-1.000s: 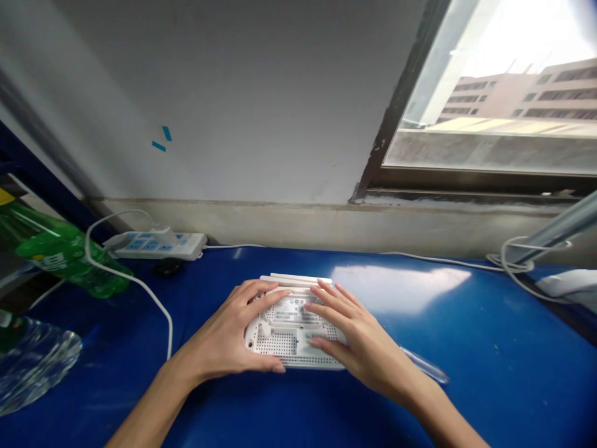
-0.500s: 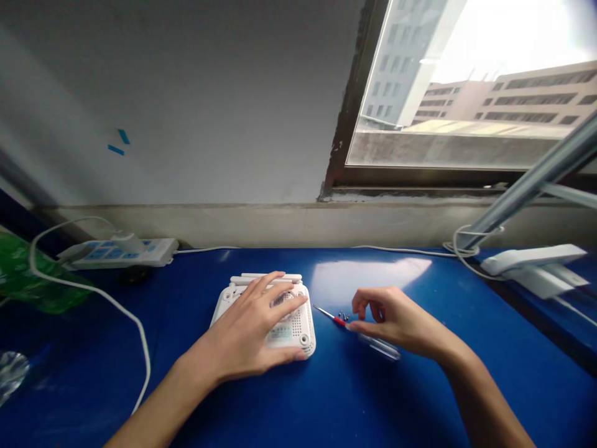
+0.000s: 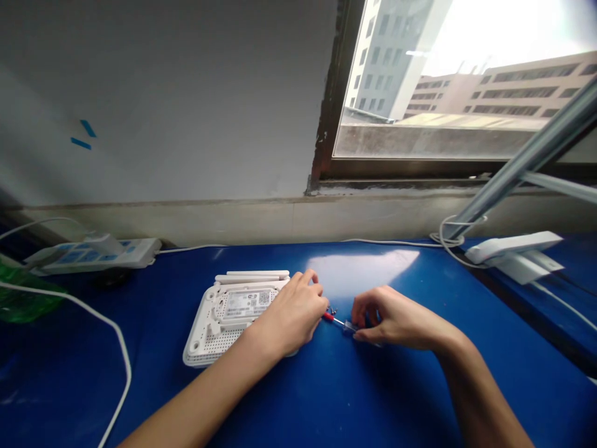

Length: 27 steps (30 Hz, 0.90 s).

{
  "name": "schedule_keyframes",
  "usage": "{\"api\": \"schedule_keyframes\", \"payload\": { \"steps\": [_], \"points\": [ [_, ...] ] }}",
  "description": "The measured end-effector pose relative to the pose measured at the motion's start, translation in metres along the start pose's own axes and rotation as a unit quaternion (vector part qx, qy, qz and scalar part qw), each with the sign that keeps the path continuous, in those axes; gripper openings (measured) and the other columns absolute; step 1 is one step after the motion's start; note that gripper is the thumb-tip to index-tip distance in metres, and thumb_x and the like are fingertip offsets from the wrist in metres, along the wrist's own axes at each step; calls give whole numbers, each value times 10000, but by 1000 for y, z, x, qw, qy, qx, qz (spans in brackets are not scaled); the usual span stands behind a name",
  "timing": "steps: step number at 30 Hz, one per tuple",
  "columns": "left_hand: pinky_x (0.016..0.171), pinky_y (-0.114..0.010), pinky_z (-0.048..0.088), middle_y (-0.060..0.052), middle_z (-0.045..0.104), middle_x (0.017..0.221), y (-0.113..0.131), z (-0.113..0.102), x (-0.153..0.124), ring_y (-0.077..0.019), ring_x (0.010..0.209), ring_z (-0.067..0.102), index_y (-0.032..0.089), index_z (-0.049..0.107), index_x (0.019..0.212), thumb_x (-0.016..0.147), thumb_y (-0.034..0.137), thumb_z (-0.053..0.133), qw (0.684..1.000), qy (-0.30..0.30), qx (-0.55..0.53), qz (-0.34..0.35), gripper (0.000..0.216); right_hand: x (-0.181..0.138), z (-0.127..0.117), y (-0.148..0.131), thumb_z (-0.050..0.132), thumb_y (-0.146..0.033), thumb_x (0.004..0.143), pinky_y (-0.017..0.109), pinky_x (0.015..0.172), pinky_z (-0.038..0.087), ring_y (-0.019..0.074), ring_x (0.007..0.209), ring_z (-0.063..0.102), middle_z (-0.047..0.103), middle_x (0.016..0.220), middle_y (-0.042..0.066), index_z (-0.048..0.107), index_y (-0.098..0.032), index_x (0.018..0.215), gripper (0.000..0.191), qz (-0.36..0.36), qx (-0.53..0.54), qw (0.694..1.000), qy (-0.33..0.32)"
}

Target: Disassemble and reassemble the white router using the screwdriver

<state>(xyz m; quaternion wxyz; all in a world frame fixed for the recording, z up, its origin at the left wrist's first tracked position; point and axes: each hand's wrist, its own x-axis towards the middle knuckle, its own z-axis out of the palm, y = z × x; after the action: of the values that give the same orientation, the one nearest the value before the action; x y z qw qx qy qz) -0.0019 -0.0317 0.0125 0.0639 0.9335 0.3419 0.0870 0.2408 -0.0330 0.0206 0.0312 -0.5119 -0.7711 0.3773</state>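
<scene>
A white router [image 3: 219,336] lies underside up on the blue table, with a printed label and vents showing. My left hand [image 3: 296,311] reaches over its right side, fingers closed around the end of a screwdriver's shaft; the tip is hidden in them. A red collar [image 3: 329,317] and a length of bare metal show between my hands. My right hand [image 3: 394,320] pinches the screwdriver's clear handle [image 3: 349,326], mostly covered by the fingers. Several small screws [image 3: 332,310] lie on the table just beyond the red collar.
A white power strip [image 3: 93,254] with a plug stands at the back left, its cable [image 3: 122,348] looping forward. A green bottle [image 3: 28,295] lies at the left edge. White adapters [image 3: 517,255] and a metal pole [image 3: 508,165] are at the right.
My left hand has moved right, off the router's middle, and closed on the screwdriver's shaft. My right hand has taken hold of the handle. Bare metal now shows between collar and handle.
</scene>
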Motion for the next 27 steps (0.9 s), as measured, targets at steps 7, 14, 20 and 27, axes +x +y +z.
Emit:
{"api": "schedule_keyframes", "payload": {
  "steps": [7,14,20,27],
  "points": [
    [830,-408,487,-100,675,963,-2,7,4,-287,1058,554,173,672,929,994,130,544,999,-3,13,36,150,4,2,-4,774,-323,765,251,561,439,160,612,614,737,712,23,794,-170,906,209,-44,54,998,11],
    [851,-316,512,-75,659,999,-11,-9,-4,-239,1098,594,186,663,962,1003,147,578,995,44,-85,40,102,-2,-6,-7,769,-431,834,304,737,489,206,794,653,773,832,46,816,-189,918,261,-75,98,992,38],
    [864,-343,535,-100,664,1027,-15,-9,-9,-255,1122,595,178,700,927,995,168,593,989,92,-95,66,127,-1,-2,-13,713,-553,878,264,624,483,189,702,674,741,750,49,758,-174,1120,452,-55,227,972,-34],
    [924,-394,517,-58,727,995,-16,-11,1,-296,1168,577,209,696,1046,771,362,888,988,88,-120,40,368,-2,-8,-4,632,-622,908,251,585,414,159,684,576,712,788,39,783,-176,981,476,-50,169,984,-16]
  ]
}}
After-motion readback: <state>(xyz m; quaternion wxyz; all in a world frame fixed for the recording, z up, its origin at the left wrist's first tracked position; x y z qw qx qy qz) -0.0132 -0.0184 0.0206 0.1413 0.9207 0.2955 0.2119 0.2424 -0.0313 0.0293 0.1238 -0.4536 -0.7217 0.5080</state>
